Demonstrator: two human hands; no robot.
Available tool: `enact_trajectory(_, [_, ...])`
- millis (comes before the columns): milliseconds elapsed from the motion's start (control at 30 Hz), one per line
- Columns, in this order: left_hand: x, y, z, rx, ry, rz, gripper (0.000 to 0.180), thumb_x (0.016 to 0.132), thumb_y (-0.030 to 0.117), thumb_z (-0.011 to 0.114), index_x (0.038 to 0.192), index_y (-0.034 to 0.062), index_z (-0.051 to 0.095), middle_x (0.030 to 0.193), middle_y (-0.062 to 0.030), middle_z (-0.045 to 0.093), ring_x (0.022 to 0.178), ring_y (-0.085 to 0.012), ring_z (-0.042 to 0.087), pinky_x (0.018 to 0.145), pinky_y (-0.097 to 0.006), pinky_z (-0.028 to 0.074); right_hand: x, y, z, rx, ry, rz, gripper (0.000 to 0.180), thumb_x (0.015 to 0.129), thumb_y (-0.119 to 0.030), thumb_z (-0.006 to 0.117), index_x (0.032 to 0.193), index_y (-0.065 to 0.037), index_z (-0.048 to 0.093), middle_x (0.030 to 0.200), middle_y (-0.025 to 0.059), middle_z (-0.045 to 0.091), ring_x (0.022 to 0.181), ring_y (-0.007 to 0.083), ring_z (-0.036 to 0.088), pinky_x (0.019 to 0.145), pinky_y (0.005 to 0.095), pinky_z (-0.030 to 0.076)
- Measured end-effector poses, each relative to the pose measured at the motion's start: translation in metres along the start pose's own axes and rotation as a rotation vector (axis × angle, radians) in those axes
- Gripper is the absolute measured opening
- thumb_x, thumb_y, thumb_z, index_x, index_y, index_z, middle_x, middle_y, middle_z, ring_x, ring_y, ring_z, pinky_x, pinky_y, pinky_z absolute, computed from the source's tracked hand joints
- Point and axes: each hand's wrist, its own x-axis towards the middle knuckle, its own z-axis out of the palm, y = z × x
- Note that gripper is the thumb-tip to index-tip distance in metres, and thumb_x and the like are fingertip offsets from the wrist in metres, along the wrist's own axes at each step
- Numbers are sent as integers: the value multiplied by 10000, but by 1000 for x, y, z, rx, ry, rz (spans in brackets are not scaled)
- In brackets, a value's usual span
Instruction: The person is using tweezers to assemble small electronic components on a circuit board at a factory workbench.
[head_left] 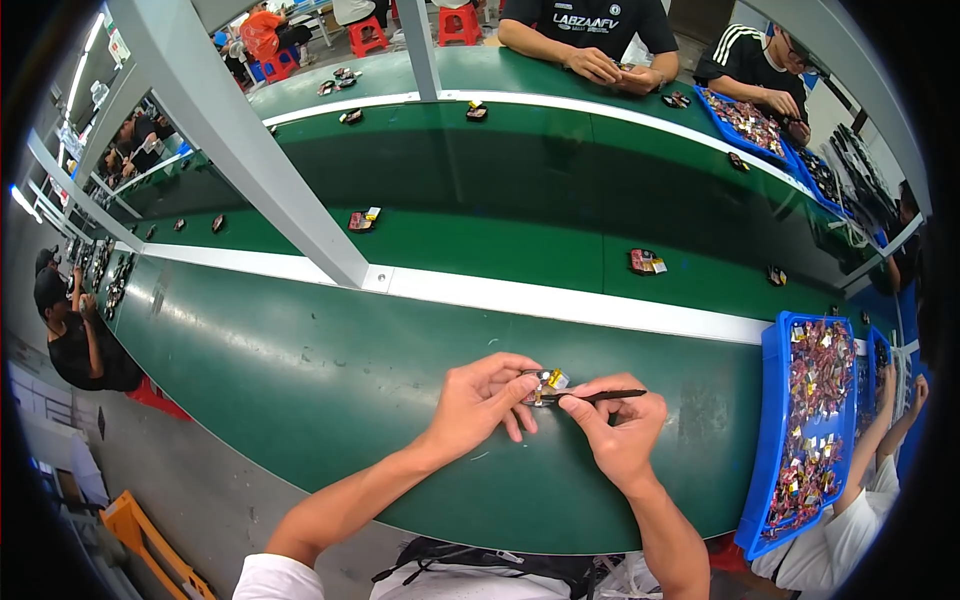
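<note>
My left hand (487,398) pinches a small electronic part (541,388) between thumb and fingers, a little above the green bench. The part has a dark shell, and a yellow-and-white piece (557,379) sticks up from its far side. In my right hand (622,425) is a pair of slim black tweezers (612,395), held like a pen. Their tip points left and reaches the part's near right side; whether it grips anything there is too small to tell. My left fingers cover some of the part.
A blue tray (770,430) of small red-and-yellow parts stands at the bench's right end. Beyond a white rail (560,306) runs a green conveyor belt (500,240) carrying scattered parts (646,262). A grey post (255,150) rises at left. People work across the belt and at both sides.
</note>
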Motion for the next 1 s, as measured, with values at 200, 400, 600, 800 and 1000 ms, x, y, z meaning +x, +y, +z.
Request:
enact_trajectory(200, [0,-2,2,0,20,34,274,1036,107,588,1223,-94,589,1027,-196,720,734,-275,754,524,-305,621,-3,-3,5,-50,30,-38,119,803,1,842,880,-18,754,561,-58,556,465,-17,380,436,198,228])
enact_trajectory(400, [2,0,2,-29,26,24,280,1036,109,589,1231,-93,586,1032,-198,719,742,-278,756,535,-307,628,-5,1,7,-40,54,-39,132,801,0,842,895,-11,750,555,-62,542,464,-19,378,437,199,215])
enact_trajectory(600, [1,-1,2,-5,29,12,275,1033,112,600,1216,-92,599,1008,-186,723,720,-251,751,524,-290,614,-3,2,3,-24,48,-26,131,804,10,834,897,-3,743,554,-65,535,460,-21,382,437,198,216])
enact_trajectory(800, [1,-4,1,10,25,15,268,1037,117,596,1210,-86,610,1004,-180,725,711,-238,747,520,-284,608,-1,0,1,-61,15,-20,126,801,15,834,883,-3,741,557,-64,541,459,-21,382,435,199,222])
enact_trajectory(1000, [1,-3,1,30,11,7,279,1043,125,584,1227,-84,606,1014,-187,723,720,-245,751,525,-287,613,-2,0,3,-59,33,-53,121,804,13,833,882,-9,743,559,-60,551,459,-18,371,435,201,221])
